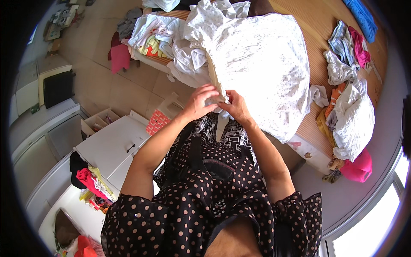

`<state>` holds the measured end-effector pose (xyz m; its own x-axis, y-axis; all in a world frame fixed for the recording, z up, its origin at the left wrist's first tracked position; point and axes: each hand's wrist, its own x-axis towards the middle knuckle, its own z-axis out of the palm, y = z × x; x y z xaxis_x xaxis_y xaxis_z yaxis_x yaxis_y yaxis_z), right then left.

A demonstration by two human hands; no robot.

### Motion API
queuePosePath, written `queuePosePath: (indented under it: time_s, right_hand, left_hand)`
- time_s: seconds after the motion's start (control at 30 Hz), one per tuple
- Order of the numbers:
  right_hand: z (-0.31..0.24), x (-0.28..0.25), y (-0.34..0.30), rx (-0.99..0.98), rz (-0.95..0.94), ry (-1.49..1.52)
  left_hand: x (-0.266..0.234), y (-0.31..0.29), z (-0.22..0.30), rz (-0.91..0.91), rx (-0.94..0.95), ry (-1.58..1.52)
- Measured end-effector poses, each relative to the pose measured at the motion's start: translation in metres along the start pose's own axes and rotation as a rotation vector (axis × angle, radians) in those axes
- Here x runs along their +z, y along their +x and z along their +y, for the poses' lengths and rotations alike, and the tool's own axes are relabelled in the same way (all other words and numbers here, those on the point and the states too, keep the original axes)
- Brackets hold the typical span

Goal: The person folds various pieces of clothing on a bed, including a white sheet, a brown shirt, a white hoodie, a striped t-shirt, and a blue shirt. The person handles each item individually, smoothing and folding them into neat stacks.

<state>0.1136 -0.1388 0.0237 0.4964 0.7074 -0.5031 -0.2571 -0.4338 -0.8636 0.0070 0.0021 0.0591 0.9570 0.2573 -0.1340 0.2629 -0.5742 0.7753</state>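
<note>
A large white cloth (265, 64) with a small scattered print lies spread over the bed in front of me, its near left edge folded up. At that edge my right hand (236, 107) is closed, pinching a corner between thumb and fingers. Just beside it my left hand (200, 103) has curved fingers around the same folded edge, the thumb close to the right hand's fingertips. Part of the grip is hidden by the fingers and the fold. More crumpled white fabric (190, 58) lies to the left of the cloth.
Folded clothes (155, 34) sit on the bed's left end. Heaped garments (353, 115) lie at the right, near a blue roll of fabric (361, 19). At the lower left stand a white cabinet (109, 143) and a pile of clothes (92, 184). A red-patterned stool seat (157, 123) is by my left forearm.
</note>
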Motion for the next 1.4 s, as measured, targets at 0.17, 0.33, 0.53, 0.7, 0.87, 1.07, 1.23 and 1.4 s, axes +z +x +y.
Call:
queuePosePath:
  time_s: [0.17,0.33,0.53,0.7,0.87,1.07,1.23,1.4]
  right_hand:
    - [0.005,-0.003,0.001,-0.031,-0.100,0.135]
    - [-0.011,0.006,0.001,-0.181,0.062,-0.222]
    - [0.012,0.002,-0.022,-0.144,0.171,0.152]
    - [0.107,-0.029,-0.091,0.480,0.566,0.350]
    - [0.141,-0.026,-0.119,0.614,0.630,1.058]
    - [0.154,-0.020,-0.101,0.528,0.540,1.349]
    - [0.147,-0.018,-0.103,0.404,0.654,1.555]
    - [0.141,-0.022,-0.107,0.346,0.827,1.665]
  left_hand:
    - [-0.001,0.008,-0.012,-0.056,-0.179,-0.166]
    - [-0.005,0.013,-0.009,-0.239,-0.386,-0.383]
    - [0.010,0.023,-0.054,-0.308,-0.520,-0.439]
    - [0.010,0.028,-0.054,-0.224,-0.496,-0.519]
    - [0.002,0.026,-0.027,-0.174,-0.482,-0.503]
    - [-0.019,0.035,-0.028,-0.613,-0.482,-0.546]
    - [-0.029,0.044,-0.013,-0.705,-0.336,-0.539]
    - [-0.028,0.054,-0.012,-0.750,-0.273,-0.284]
